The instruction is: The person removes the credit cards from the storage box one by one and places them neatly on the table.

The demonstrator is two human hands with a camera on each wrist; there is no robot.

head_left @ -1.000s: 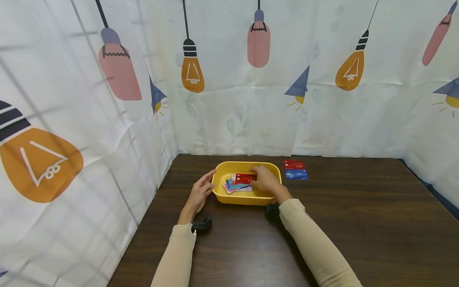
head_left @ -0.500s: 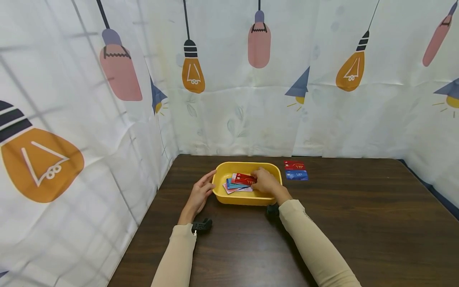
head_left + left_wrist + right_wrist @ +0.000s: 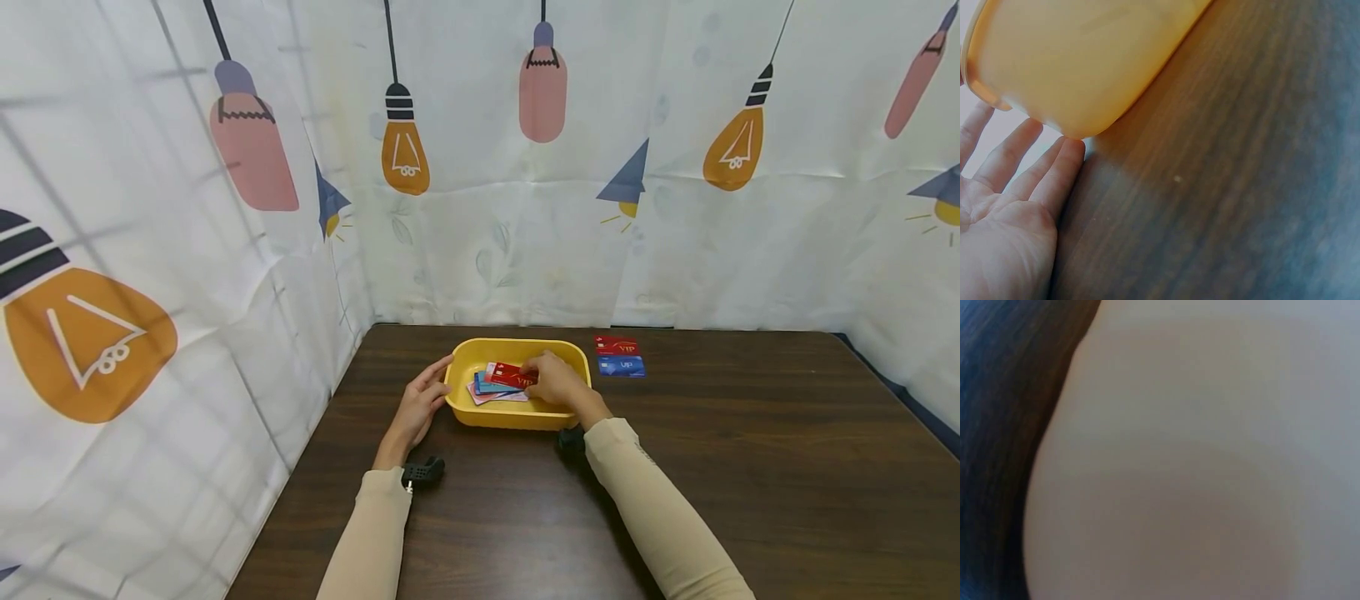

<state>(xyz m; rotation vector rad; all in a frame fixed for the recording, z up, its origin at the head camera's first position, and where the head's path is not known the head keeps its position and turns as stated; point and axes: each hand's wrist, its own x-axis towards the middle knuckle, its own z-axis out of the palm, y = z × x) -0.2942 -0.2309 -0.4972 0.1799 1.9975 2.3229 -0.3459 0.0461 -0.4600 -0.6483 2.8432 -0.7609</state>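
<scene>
A yellow plastic basket (image 3: 517,421) sits on the table, with a small pile of cards inside. The left hand (image 3: 415,407) rests against its left end; in the left wrist view the straight fingertips of that hand (image 3: 1013,219) touch the basket's outer wall (image 3: 1104,56). Reaching into the basket, the right hand (image 3: 558,381) pinches the right end of a red VIP card (image 3: 507,374). Beneath that card lie a blue card (image 3: 487,388) and a pinkish-white card (image 3: 480,398). A pale blurred surface fills most of the right wrist view.
On the dark wooden table (image 3: 712,467), right of the basket, a red VIP card (image 3: 617,345) lies just behind a blue VIP card (image 3: 621,366). A white curtain (image 3: 480,250) printed with lamps hangs along the back and left edges.
The red card in the basket has turned to a slight slant, its right end lower. The right fingers have shifted a little left over it. The left hand stays in place.
</scene>
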